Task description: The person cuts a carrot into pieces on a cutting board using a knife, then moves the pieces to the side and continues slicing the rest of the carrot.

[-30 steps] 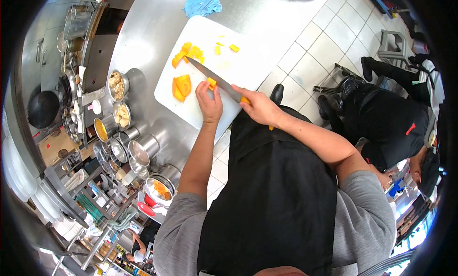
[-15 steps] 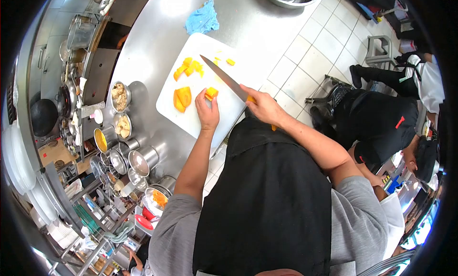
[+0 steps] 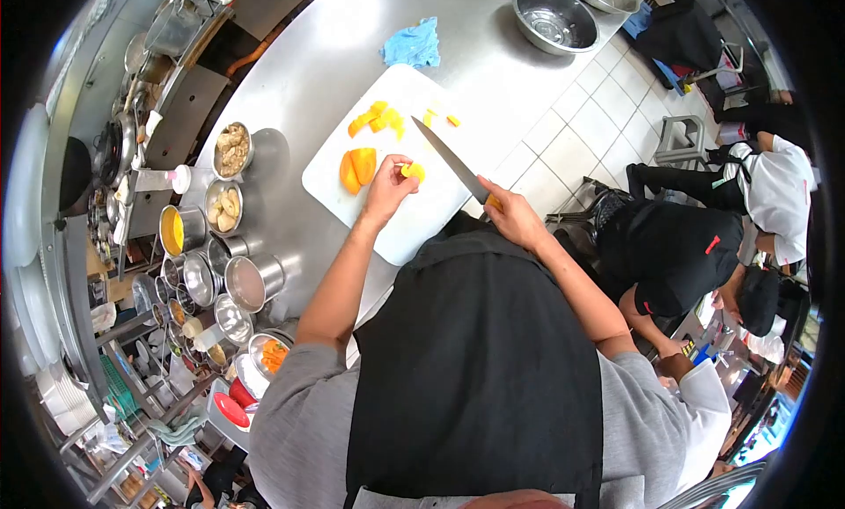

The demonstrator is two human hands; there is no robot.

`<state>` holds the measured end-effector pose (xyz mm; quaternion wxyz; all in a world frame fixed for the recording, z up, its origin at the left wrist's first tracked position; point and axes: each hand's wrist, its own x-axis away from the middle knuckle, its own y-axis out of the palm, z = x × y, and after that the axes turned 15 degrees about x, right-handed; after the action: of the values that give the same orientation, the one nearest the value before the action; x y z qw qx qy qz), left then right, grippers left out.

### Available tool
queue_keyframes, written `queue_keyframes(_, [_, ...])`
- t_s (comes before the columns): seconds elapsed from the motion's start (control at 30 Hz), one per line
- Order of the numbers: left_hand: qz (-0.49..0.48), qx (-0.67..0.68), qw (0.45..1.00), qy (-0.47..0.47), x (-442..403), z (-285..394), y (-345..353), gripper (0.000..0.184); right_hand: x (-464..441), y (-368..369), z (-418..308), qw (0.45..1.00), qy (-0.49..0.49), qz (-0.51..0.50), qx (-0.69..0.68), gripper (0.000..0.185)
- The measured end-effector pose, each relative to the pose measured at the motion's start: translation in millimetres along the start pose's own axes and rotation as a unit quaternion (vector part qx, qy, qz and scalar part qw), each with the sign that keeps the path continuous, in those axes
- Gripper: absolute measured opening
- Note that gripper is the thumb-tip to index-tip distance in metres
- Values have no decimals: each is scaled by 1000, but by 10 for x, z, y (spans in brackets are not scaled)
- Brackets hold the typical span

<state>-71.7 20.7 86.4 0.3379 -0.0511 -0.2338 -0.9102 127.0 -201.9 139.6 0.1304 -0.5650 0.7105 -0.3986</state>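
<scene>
My left hand (image 3: pixel 389 192) pinches an orange vegetable piece (image 3: pixel 413 172) over the white cutting board (image 3: pixel 409 223). My right hand (image 3: pixel 518 217) is wrapped round the orange handle of a large knife (image 3: pixel 451 160), whose blade points up and left across the board, apart from the held piece. Left of my left hand lie larger orange chunks (image 3: pixel 357 168). Several cut pieces (image 3: pixel 378 118) are grouped higher on the board, and a few small bits (image 3: pixel 452 120) lie beyond the knife's tip.
A blue cloth (image 3: pixel 412 43) lies above the board on the steel table (image 3: pixel 290 104). Metal bowls (image 3: pixel 554 20) stand at upper right. Containers of food (image 3: pixel 232 150) and pots (image 3: pixel 253 283) line the left edge. Several people, one in black (image 3: pixel 673 256), are at the right.
My left hand has raised and turned the orange piece. The knife has moved away from it to the right. The camera view has shifted, showing more of the bowls at upper right.
</scene>
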Motion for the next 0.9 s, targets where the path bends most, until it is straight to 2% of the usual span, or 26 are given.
queue_keyframes(0.13, [-10,-19,999,-25,4,-4,-48,35,66,58,-118,1000,14,12,15,63])
queue_keyframes(0.2, [-25,-33,999,-36,-18,1,-82,34,103,84,-124,999,13,-22,19,64])
queue_keyframes(0.37, [-52,-57,995,-62,-48,49,-88,33,151,59,-85,996,-20,-12,87,63])
queue_keyframes(0.47, [-73,-57,992,-85,-47,137,-77,32,125,13,-98,996,9,-44,79,62])
queue_keyframes(0.53, [-74,-54,991,-93,-47,196,-33,30,117,84,-37,997,-10,-22,74,61])
queue_keyframes(0.57, [-72,-85,991,-77,-68,149,-71,29,111,131,-16,998,7,-38,43,62])
queue_keyframes(0.6, [-81,-114,988,-59,-109,43,-185,28,106,267,76,998,-36,9,52,65])
queue_keyframes(0.63, [-83,-105,990,-50,-164,-93,-296,26,97,261,42,998,1,-39,53,68])
queue_keyframes(0.7, [-52,-82,992,-77,-148,-47,-284,23,54,612,307,997,-16,10,73,72])
queue_keyframes(0.73, [-74,-121,989,-34,-189,-144,-402,21,94,453,162,997,7,-26,71,73])
queue_keyframes(0.77, [-50,-158,985,-39,-202,-120,-395,20,79,433,193,997,-8,-15,70,70])
queue_keyframes(0.83, [-60,-186,981,17,-270,-274,-580,19,94,566,250,997,-28,-4,69,69])
queue_keyframes(0.9, [-29,-251,965,62,-293,-231,-517,18,68,626,303,996,-41,8,75,72])
